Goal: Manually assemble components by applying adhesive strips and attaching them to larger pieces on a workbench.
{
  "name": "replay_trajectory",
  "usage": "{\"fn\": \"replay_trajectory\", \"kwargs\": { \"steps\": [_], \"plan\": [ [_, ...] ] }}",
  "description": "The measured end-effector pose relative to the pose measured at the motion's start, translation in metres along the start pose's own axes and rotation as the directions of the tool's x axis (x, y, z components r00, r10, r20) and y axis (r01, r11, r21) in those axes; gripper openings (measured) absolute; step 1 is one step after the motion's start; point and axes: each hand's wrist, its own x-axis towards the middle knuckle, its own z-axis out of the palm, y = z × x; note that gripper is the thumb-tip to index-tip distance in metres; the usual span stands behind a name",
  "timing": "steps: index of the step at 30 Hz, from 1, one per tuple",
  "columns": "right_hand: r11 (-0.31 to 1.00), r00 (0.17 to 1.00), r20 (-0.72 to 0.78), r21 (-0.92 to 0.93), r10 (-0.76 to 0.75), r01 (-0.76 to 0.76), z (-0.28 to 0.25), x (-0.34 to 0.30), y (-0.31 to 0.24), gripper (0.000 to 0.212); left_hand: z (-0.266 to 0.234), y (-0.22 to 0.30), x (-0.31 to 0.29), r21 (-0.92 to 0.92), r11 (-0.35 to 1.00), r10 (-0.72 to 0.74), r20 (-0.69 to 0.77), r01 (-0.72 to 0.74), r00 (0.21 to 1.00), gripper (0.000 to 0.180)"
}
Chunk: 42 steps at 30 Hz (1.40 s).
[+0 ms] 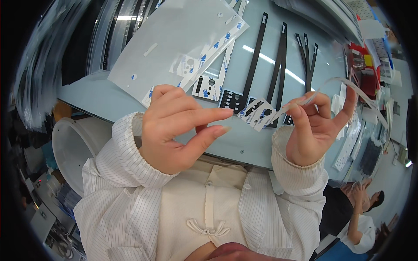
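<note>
Across a glossy table [226, 143], my right hand [315, 130] pinches a thin, pale strip [306, 101] between thumb and forefinger; it curls past 2 o'clock, its far end hard to make out. A flat, punched white label [257, 114] tilts at 3 o'clock from my left hand [172, 126], whose thumb and forefinger tips stand apart; whether they touch it, I cannot tell. Toward 1 o'clock run flat black straps [255, 61], one panel [230, 101] partly hidden by the label.
</note>
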Motion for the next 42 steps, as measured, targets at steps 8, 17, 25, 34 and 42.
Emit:
{"fn": "replay_trajectory", "kwargs": {
  "steps": [8, 17, 25, 34, 42],
  "plan": [
    [0.964, 0.965, 0.018, 0.041, 0.261, -0.262, -0.006, 0.012, -0.002, 0.098, 0.007, -0.004, 0.007, 0.031, 0.999, -0.043, 0.034, 0.042, 0.999, 0.025],
    [0.932, 0.933, 0.002, 0.017, 0.361, -0.361, 0.003, 0.012, -0.006, 0.094, 0.004, -0.001, 0.007, 0.279, 0.95, 0.157, -0.037, -0.14, 0.987, 0.033],
    [0.959, 0.96, -0.007, -0.03, 0.281, -0.282, 0.005, 0.006, -0.003, 0.093, 0.006, -0.002, 0.006, 0.219, 0.969, 0.122, -0.021, -0.115, 0.992, 0.029],
    [0.966, 0.979, 0.042, -0.178, 0.199, -0.188, -0.014, 0.023, 0.005, 0.093, 0.009, -0.028, 0.006, 0.339, 0.933, 0.111, 0.054, -0.123, 0.992, 0.032],
    [0.954, 0.94, 0.221, -0.209, 0.26, -0.215, -0.01, 0.035, 0.022, 0.093, 0.013, -0.039, 0.005, 0.55, 0.827, 0.053, 0.124, -0.113, 0.991, 0.037]
  ]
}}
